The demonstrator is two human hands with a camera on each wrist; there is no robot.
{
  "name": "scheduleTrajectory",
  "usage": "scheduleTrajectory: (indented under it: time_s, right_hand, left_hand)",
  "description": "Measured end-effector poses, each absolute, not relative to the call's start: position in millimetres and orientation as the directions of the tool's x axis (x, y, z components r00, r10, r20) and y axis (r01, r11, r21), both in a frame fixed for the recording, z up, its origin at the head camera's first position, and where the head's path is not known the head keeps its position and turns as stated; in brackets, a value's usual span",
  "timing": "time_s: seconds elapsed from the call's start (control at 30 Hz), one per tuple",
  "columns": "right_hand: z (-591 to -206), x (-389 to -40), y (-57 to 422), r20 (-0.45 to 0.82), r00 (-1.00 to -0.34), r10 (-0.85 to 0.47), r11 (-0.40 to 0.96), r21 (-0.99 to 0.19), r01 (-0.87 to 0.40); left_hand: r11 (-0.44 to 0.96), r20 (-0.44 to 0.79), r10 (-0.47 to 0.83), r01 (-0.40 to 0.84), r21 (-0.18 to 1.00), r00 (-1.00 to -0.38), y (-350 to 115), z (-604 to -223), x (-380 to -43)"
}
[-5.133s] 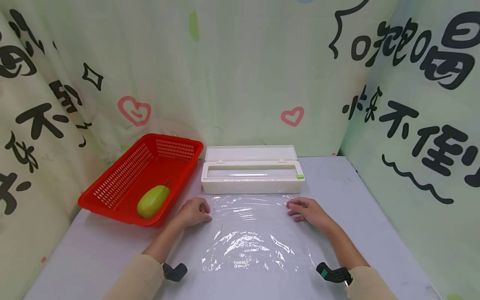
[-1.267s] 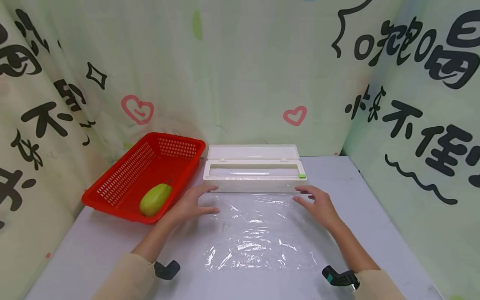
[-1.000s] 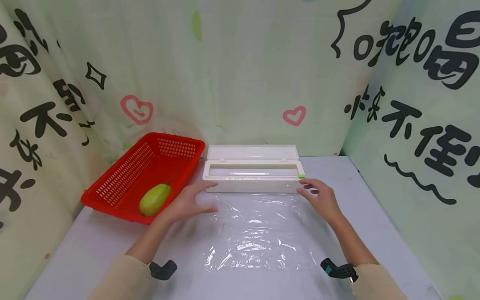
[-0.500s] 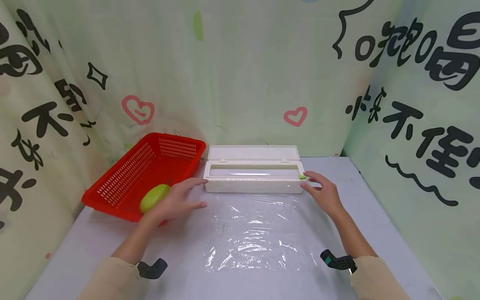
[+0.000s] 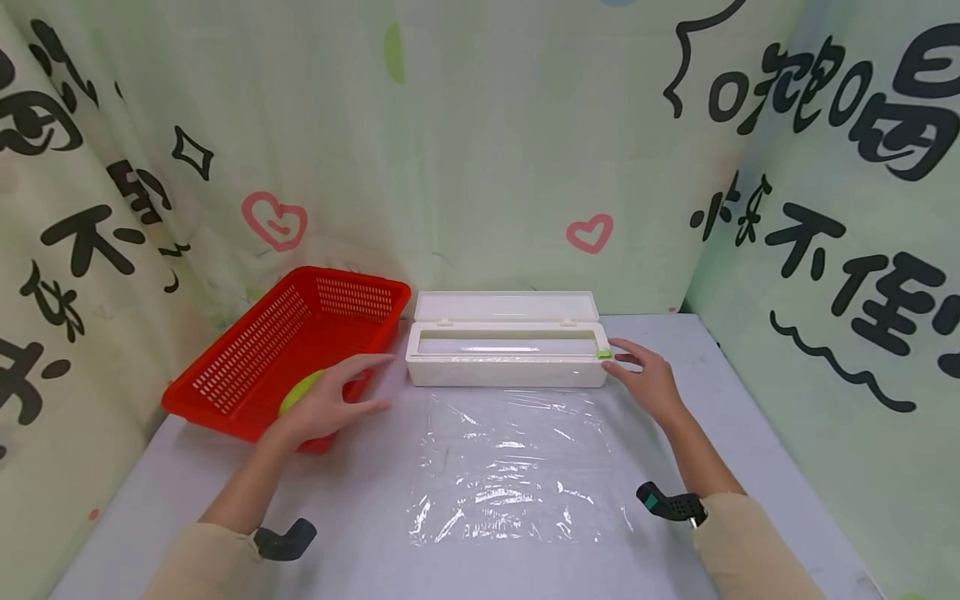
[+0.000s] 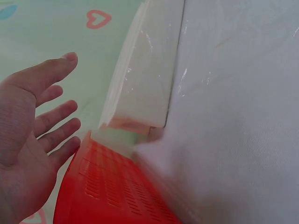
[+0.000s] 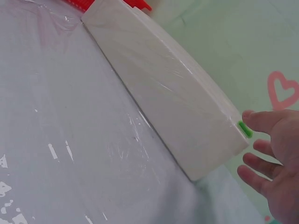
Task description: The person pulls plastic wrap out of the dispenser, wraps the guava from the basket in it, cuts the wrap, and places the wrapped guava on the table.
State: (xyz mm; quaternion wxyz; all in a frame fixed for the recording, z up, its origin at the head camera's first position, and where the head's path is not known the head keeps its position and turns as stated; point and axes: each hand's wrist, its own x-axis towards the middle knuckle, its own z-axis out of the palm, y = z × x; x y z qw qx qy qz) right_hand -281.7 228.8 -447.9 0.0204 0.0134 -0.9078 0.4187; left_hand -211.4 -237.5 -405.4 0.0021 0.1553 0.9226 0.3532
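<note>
My left hand [image 5: 326, 404], fingers extended and holding nothing, is over the front right edge of the red basket [image 5: 262, 350]. It partly hides a green pear-shaped fruit [image 5: 297, 392] inside. At the right end of a white cling film dispenser [image 5: 510, 372] is my right hand [image 5: 648, 383], its fingers loosely bent. In the right wrist view its thumb lies close beside the green slider [image 7: 245, 129]; whether they touch I cannot tell. A sheet of clear cling film [image 5: 510, 475] stretches from the dispenser's front across the table.
The dispenser's lid [image 5: 504, 306] is raised at the back. A printed curtain [image 5: 480, 167] rises behind the white table [image 5: 720, 400] and along its sides. The basket's right rim stands close to the dispenser's left end.
From near the dispenser's front left, my left hand has moved left to the basket, covering more of the fruit. My right hand has shifted slightly right to the slider end.
</note>
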Motion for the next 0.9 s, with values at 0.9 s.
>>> scheduleTrajectory:
  time_s: [0.9]
  right_hand:
    - [-448.2, -299.1, 226.8, -0.074, -0.996, -0.046, 0.625, -0.78, 0.029]
  left_hand:
    - [0.71, 0.126, 0.207, 0.237, 0.663, -0.97, -276.7, -404.1, -207.3]
